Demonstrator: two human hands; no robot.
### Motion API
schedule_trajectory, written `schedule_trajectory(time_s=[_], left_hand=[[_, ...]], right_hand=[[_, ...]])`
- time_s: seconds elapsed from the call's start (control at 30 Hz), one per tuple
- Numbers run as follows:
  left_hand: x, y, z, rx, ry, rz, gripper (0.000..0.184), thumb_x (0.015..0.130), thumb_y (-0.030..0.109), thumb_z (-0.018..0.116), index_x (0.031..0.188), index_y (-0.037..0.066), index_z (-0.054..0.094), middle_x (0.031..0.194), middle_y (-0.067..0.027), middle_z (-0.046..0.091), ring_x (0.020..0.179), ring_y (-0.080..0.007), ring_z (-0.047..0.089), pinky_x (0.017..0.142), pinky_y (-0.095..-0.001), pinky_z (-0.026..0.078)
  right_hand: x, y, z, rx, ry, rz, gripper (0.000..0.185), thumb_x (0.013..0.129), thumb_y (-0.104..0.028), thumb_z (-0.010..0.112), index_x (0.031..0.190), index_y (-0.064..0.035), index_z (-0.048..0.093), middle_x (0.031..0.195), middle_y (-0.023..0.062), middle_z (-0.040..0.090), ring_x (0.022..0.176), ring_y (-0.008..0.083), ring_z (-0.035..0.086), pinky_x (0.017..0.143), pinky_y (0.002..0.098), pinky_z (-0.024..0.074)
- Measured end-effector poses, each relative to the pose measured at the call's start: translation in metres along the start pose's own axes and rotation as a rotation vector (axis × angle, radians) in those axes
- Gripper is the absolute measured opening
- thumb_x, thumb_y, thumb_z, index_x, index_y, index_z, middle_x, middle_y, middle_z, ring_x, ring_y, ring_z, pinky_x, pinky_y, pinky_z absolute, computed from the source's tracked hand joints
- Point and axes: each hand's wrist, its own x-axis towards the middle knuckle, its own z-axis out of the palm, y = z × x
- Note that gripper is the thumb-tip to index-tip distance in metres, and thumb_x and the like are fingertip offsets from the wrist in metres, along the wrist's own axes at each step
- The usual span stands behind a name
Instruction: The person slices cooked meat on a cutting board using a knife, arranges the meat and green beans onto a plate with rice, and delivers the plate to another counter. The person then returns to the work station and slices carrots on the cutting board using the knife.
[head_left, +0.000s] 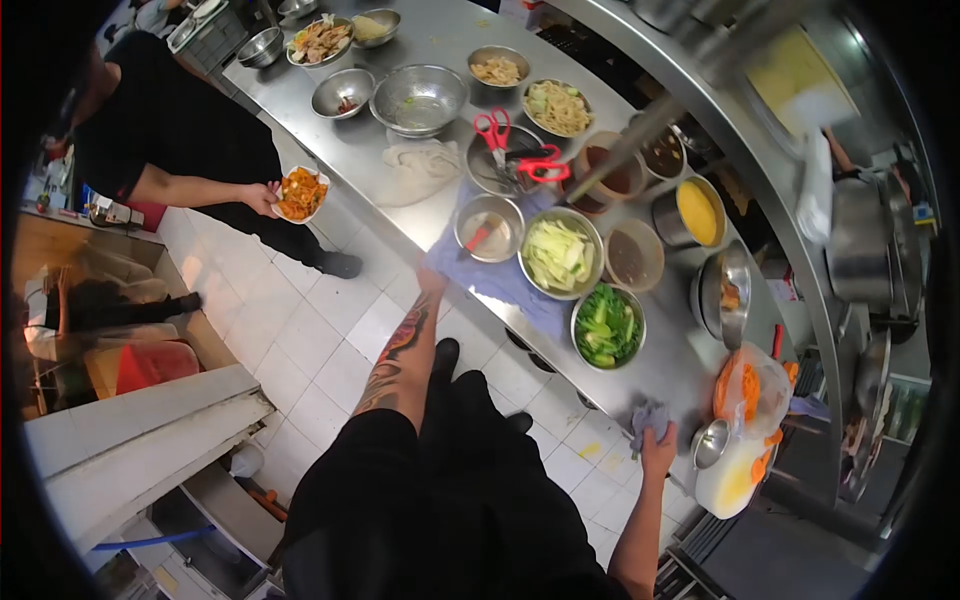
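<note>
Bright light whitens the floor tiles [375,325] and leaves soft glare on the steel counter [655,385], while the black clothing [450,500] sinks into near-featureless dark. Fisheye distortion bows the shelf edge [762,165], black fills the corners, and the left hand [431,278] looks blurred.

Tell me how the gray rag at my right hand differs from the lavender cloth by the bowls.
The gray rag is bunched up, while the lavender cloth is spread out. The gray rag looks compact; the lavender cloth covers far more of the steel table. The right hand grips the gray rag, whereas bowls sit over parts of the lavender cloth. Both lie along the table's near edge.
</note>
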Motion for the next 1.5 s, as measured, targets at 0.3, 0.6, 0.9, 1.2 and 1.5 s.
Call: schedule_trajectory(time_s=[0.3,0.6,0.9,1.2,1.5], left_hand=[[-0.158,0.130,-0.183,-0.070,-0.385,-0.293,0.039,0.093,0.016,0.065,0.127,-0.001,0.062,0.083,-0.0169,0.070,0.074,-0.0304,0.069,0.069,-0.0423,0.055],[-0.306,0.205,-0.284,-0.276,-0.796,-0.640,0.027,0.100,0.010,0.058,0.123,-0.003,0.064,0.087,-0.0139,0.076,0.070,-0.0203,0.074,0.062,-0.0328,0.058],[-0.155,0.443,-0.255,-0.690,-0.716,-0.284,0.023,0.105,0.010,0.058,0.124,0.000,0.065,0.099,-0.0085,0.073,0.087,-0.0115,0.067,0.074,-0.0270,0.056],[-0.172,0.718,-0.026,-0.268,-1.263,0.392,0.044,0.094,0.035,0.067,0.119,-0.001,0.070,0.103,-0.0198,0.076,0.090,-0.0273,0.077,0.080,-0.0432,0.058],[-0.145,0.736,-0.057,-0.608,-1.594,0.034,0.031,0.094,0.027,0.063,0.100,-0.003,0.072,0.085,-0.0170,0.076,0.076,-0.0220,0.076,0.064,-0.0363,0.060]], right_hand=[[-0.032,-0.012,-0.025,-0.251,-0.316,0.289,0.067,0.088,-0.035,0.073,0.150,-0.0195,0.053,0.136,0.0167,0.065,0.100,0.0369,0.073,0.082,0.0482,0.0591],[-0.119,0.102,-0.100,-0.029,-0.540,0.534,0.043,0.087,-0.031,0.072,0.125,-0.0117,0.065,0.117,0.0172,0.069,0.093,0.0392,0.071,0.080,0.0491,0.0573],[-0.043,-0.021,-0.018,0.061,-0.022,-0.192,0.065,0.084,-0.031,0.081,0.139,-0.0032,0.059,0.140,0.0235,0.054,0.115,0.0400,0.059,0.094,0.0480,0.0512],[-0.022,-0.070,0.039,0.234,-0.204,-0.151,0.065,0.099,-0.032,0.055,0.154,0.0000,0.040,0.156,0.0237,0.044,0.137,0.0435,0.047,0.116,0.0535,0.0353],[-0.045,0.032,-0.013,-0.229,0.023,0.048,0.032,0.095,-0.027,0.059,0.122,-0.0127,0.069,0.125,0.0108,0.059,0.106,0.0310,0.057,0.084,0.0467,0.0495]])
